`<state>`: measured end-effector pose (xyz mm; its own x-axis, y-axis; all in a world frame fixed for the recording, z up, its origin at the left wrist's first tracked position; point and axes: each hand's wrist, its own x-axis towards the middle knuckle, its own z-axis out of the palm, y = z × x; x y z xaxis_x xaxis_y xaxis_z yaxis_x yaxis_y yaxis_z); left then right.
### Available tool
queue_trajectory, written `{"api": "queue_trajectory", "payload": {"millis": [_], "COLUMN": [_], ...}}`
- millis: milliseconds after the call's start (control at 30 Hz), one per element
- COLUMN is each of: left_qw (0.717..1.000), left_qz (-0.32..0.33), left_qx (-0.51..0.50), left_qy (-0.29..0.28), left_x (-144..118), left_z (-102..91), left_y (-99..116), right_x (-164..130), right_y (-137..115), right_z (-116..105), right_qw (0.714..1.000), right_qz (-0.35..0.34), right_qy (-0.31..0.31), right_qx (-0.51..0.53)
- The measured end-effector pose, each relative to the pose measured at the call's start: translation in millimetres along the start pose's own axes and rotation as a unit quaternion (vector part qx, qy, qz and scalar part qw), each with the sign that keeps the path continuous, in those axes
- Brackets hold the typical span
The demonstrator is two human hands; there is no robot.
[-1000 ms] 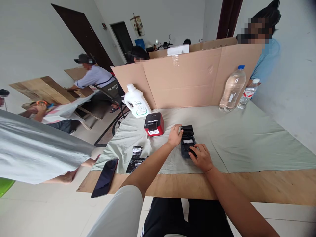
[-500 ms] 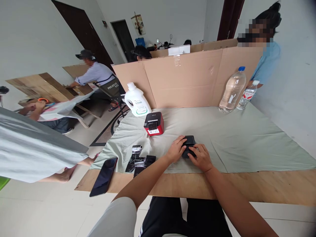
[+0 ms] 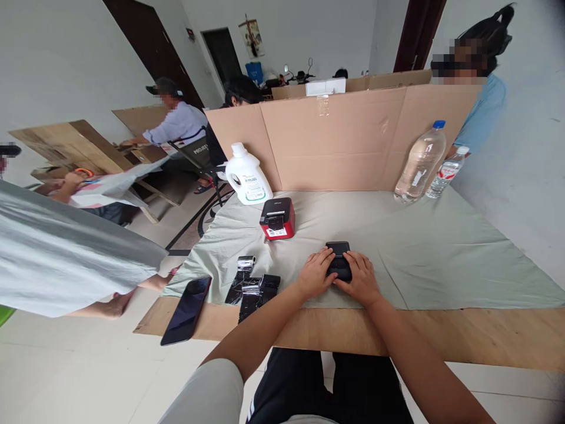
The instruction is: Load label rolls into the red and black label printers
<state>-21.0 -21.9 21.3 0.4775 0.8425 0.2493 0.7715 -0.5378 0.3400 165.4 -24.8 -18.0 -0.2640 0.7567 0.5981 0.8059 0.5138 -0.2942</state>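
A small black box-shaped device with rounded corners [image 3: 338,266] lies on the cloth near the table's front. My left hand [image 3: 315,272] grips its left side, fingers along the upper edge and thumb at the lower one. On the opposite side my right hand [image 3: 361,277] holds it the same way, the two thumbs almost meeting at the bottom. Shiny black film rolls [image 3: 253,288], partly unrolled, lie left of my left hand. Behind them stands a red and black label printer [image 3: 278,218] with a black strip at its front.
A phone [image 3: 186,311] lies at the table's left front corner. A white jug [image 3: 249,176] and two clear bottles [image 3: 421,162] [image 3: 447,172] stand before a cardboard screen [image 3: 335,141]. The grey-green cloth [image 3: 463,253] covers most of the wooden table. Other people are around it.
Both hands have settled flatter around the black device, with my right fingers moved up along its side. The whole view has shifted slightly.
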Motion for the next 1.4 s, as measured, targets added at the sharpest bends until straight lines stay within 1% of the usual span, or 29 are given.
{"api": "queue_trajectory", "payload": {"millis": [200, 333, 433, 467, 533, 600, 667, 733, 800, 833, 900, 967, 1033, 1133, 1200, 1267, 1333, 1400], "left_qw": [1.0, 0.999, 0.995, 0.993, 0.984, 0.968, 0.948, 0.938, 0.942, 0.948, 0.965, 0.984, 0.996, 0.997, 0.996, 0.995, 0.994, 0.994], "left_qz": [-0.009, -0.007, -0.001, 0.0, -0.013, -0.05, -0.094, -0.121, -0.125, -0.12, -0.104, -0.088, -0.069, -0.035, -0.021, -0.016, -0.011, -0.007], "left_qx": [-0.002, -0.023, -0.064, -0.084, -0.133, -0.188, -0.236, -0.258, -0.252, -0.239, -0.198, -0.133, -0.06, 0.013, 0.035, 0.047, 0.052, 0.052], "left_qy": [0.012, 0.048, 0.079, 0.089, 0.117, 0.159, 0.191, 0.197, 0.184, 0.172, 0.135, 0.08, 0.016, -0.061, -0.084, -0.09, -0.093, -0.098], "left_x": [-3, -7, -11, -12, -13, -13, -13, -13, -13, -13, -12, -12, -11, -9, -8, -7, -7, -7], "left_z": [6.5, 17.2, 25.8, 28.5, 33.8, 39.0, 43.7, 47.0, 47.9, 47.3, 44.5, 40.4, 36.6, 34.0, 34.8, 36.4, 37.6, 37.3], "left_y": [2, 1, -2, -5, -11, -18, -24, -29, -31, -30, -27, -21, -14, -7, -6, -7, -10, -11], "right_x": [1, -2, -4, -5, -4, -1, 4, 9, 15, 18, 27, 40, 57, 82, 92, 95, 92, 86], "right_y": [0, 0, -5, -8, -17, -29, -41, -49, -48, -43, -25, 6, 48, 117, 158, 187, 205, 212], "right_z": [0, 2, 5, 7, 10, 14, 18, 21, 23, 23, 20, 15, 7, -6, -16, -25, -31, -34], "right_qw": [1.0, 1.0, 0.999, 0.999, 0.996, 0.99, 0.981, 0.976, 0.974, 0.975, 0.976, 0.974, 0.964, 0.934, 0.909, 0.89, 0.88, 0.878], "right_qz": [0.009, 0.017, 0.024, 0.035, 0.082, 0.143, 0.186, 0.203, 0.206, 0.203, 0.2, 0.213, 0.25, 0.335, 0.395, 0.436, 0.456, 0.459], "right_qy": [-0.006, -0.005, -0.01, -0.009, 0.001, 0.007, -0.007, -0.028, -0.036, -0.034, -0.019, 0.002, 0.025, 0.059, 0.064, 0.058, 0.056, 0.056], "right_qx": [0.005, 0.015, 0.03, 0.033, 0.022, -0.009, -0.048, -0.076, -0.086, -0.085, -0.08, -0.081, -0.092, -0.107, -0.113, -0.118, -0.12, -0.12]}}
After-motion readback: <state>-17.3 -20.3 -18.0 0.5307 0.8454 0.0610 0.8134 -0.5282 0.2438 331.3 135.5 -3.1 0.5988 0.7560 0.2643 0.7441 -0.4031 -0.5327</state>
